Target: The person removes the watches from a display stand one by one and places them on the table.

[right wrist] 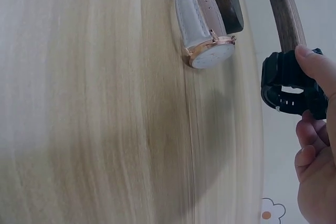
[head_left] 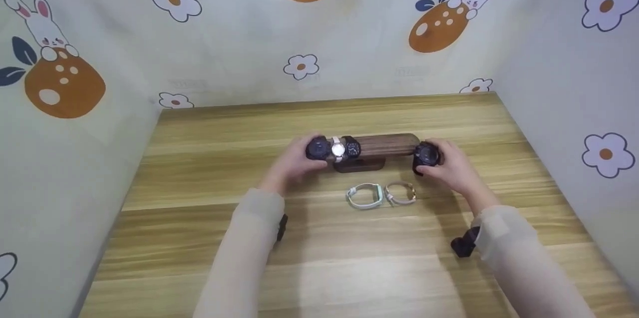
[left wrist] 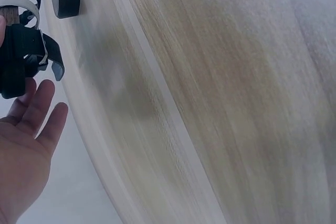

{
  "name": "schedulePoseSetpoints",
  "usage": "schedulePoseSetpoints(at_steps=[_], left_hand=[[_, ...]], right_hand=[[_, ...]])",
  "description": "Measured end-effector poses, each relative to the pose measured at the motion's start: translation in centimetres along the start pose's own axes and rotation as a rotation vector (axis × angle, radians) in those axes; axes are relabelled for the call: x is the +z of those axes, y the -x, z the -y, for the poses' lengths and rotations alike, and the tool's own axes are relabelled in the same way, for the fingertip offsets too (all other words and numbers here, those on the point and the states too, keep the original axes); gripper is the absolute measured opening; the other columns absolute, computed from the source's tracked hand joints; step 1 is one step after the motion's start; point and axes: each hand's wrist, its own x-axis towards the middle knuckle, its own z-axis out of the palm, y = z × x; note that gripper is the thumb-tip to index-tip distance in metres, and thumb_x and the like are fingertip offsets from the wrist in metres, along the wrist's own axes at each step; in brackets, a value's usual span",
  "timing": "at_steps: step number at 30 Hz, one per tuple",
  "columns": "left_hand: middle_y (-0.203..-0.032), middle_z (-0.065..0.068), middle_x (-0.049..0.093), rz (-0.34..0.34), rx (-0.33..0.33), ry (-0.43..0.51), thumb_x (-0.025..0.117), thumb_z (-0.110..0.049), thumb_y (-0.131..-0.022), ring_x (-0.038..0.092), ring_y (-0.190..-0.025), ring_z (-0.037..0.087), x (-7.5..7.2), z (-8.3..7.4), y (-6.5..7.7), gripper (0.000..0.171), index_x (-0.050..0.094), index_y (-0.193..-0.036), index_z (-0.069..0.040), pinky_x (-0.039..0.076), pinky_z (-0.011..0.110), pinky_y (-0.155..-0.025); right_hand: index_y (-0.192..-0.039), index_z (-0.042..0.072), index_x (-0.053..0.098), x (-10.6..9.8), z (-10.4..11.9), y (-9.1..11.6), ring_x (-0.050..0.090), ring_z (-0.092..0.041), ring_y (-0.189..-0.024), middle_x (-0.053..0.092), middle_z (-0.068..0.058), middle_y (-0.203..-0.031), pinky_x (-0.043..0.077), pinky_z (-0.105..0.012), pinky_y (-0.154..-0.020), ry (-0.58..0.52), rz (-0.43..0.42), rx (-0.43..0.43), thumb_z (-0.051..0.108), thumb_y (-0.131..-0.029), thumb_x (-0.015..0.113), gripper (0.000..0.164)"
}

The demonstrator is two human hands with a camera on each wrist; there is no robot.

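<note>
A dark wooden watch stand lies crosswise, its bar on a short base. On its left end sits a black watch, gripped by my left hand between thumb and fingers. Beside that watch, a white-strapped watch and a square black watch are also on the bar. My right hand pinches another black watch at the bar's right end. In the right wrist view, this watch's buckled strap forms a loop right at the bar's tip, the thumb on top and fingers below.
In front of the stand, a mint-green band watch and a watch with a pale strap and rose-gold case lie on the wood-grain table. Patterned cloth walls border the table at the back and sides.
</note>
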Motion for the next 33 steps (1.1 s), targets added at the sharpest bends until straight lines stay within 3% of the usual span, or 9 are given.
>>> schedulePoseSetpoints(at_steps=[3,6,9,14,16,21,29,33], left_hand=[[-0.13,0.016,0.045,0.009,-0.017,0.025,0.079,-0.022,-0.073,0.057,-0.094,0.029,0.0,0.0,0.1,0.077,0.041,-0.141,-0.026,0.055,0.038,-0.06],[-0.133,0.017,0.045,0.015,-0.02,0.037,0.079,-0.022,-0.074,0.058,-0.091,0.029,-0.1,-0.1,0.1,0.078,0.04,-0.142,-0.025,0.055,0.039,-0.056],[-0.136,0.016,0.045,0.022,-0.019,0.037,0.078,-0.021,-0.075,0.056,-0.098,0.029,-0.1,-0.1,0.1,0.078,0.039,-0.142,-0.024,0.056,0.04,-0.06],[-0.136,0.013,0.047,0.016,0.001,0.011,0.078,-0.022,-0.075,0.051,-0.113,0.026,-0.1,-0.2,0.0,0.077,0.04,-0.142,-0.024,0.048,0.039,-0.087],[-0.136,0.012,0.047,0.02,-0.006,0.035,0.078,-0.021,-0.075,0.054,-0.107,0.029,-0.1,-0.2,0.0,0.077,0.04,-0.142,-0.025,0.049,0.044,-0.086],[-0.137,0.013,0.045,0.029,-0.033,0.123,0.077,-0.016,-0.076,0.059,-0.088,0.031,-0.1,-0.2,0.2,0.076,0.04,-0.141,-0.027,0.054,0.051,-0.061],[-0.137,0.012,0.046,0.025,-0.016,0.093,0.077,-0.017,-0.075,0.053,-0.106,0.028,0.0,-0.1,0.1,0.076,0.04,-0.142,-0.024,0.055,0.042,-0.064],[-0.138,0.011,0.046,0.021,-0.008,0.071,0.077,-0.017,-0.075,0.05,-0.113,0.026,0.1,0.0,0.0,0.077,0.04,-0.142,-0.023,0.052,0.037,-0.078]], right_hand=[[-0.131,0.0,0.047,-0.1,0.0,0.2,0.046,-0.042,-0.111,0.049,-0.028,-0.122,0.034,-0.059,-0.096,-0.008,-0.005,-0.008,0.02,-0.073,0.08,0.07],[-0.131,0.0,0.047,-0.3,0.2,0.4,0.046,-0.041,-0.111,0.05,-0.027,-0.123,0.035,-0.058,-0.096,-0.017,-0.011,-0.016,0.019,-0.072,0.08,0.071],[-0.13,0.0,0.048,-0.4,0.6,0.7,0.048,-0.039,-0.108,0.051,-0.026,-0.121,0.039,-0.056,-0.093,-0.025,-0.019,-0.023,0.019,-0.071,0.081,0.07],[-0.13,0.003,0.049,-0.7,1.2,1.1,0.05,-0.034,-0.101,0.053,-0.023,-0.119,0.043,-0.051,-0.087,-0.021,-0.013,-0.03,0.022,-0.072,0.081,0.069],[-0.13,0.003,0.049,-0.9,1.4,1.2,0.05,-0.033,-0.1,0.053,-0.022,-0.118,0.043,-0.049,-0.085,-0.017,-0.01,-0.037,0.023,-0.072,0.081,0.069],[-0.13,0.003,0.051,-0.9,1.9,1.3,0.05,-0.031,-0.102,0.055,-0.019,-0.119,0.041,-0.049,-0.087,-0.024,-0.019,-0.063,0.024,-0.071,0.082,0.069],[-0.129,0.005,0.051,-0.1,2.9,1.5,0.049,-0.033,-0.108,0.054,-0.018,-0.12,0.037,-0.054,-0.095,-0.082,0.002,-0.057,0.028,-0.07,0.082,0.071],[-0.13,0.006,0.051,0.6,3.5,1.3,0.05,-0.032,-0.106,0.055,-0.017,-0.12,0.039,-0.052,-0.093,-0.102,0.006,-0.062,0.027,-0.07,0.082,0.071]])
